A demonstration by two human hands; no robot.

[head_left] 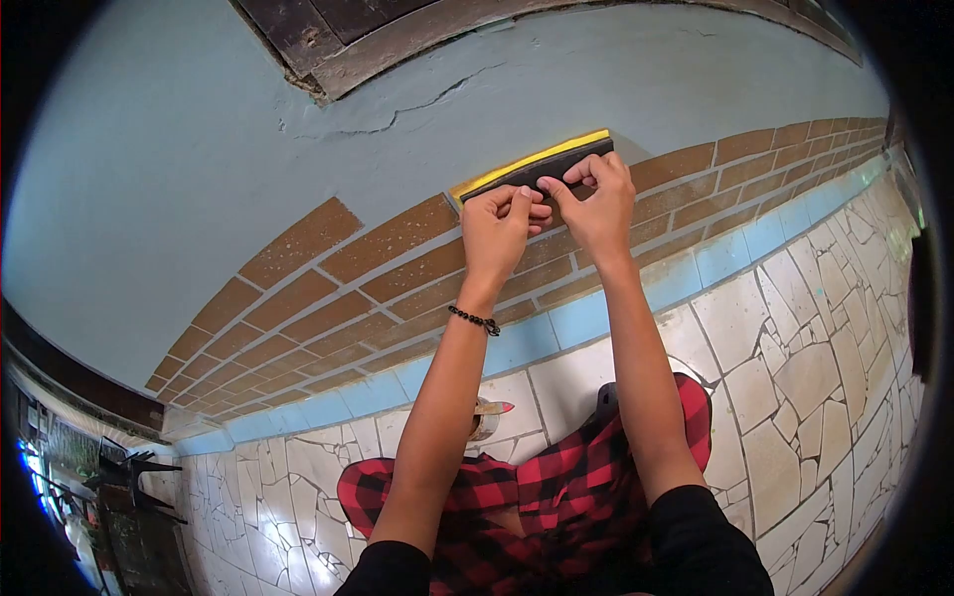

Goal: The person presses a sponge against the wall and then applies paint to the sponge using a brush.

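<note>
A long, narrow yellow-and-black block (537,167) lies against the grey wall (248,129), at the top row of painted brown bricks (397,238). Its yellow strip runs along the upper edge and its black face is turned towards me. My left hand (499,226) grips the block's lower left part, fingers curled and thumb pressed in. Farther right, my right hand (599,199) pinches the same black face between thumb and fingers. Some fingertips are hidden behind the knuckles. A black bead bracelet (473,318) circles my left wrist.
Cracks (417,107) run across the wall below a dark wooden frame (368,65). Light blue tiles (517,341) edge the wall's foot above the broken-tile floor (805,387). A small can (484,427) with a red-tipped handle across it stands by my legs. Dark furniture (134,482) is at lower left.
</note>
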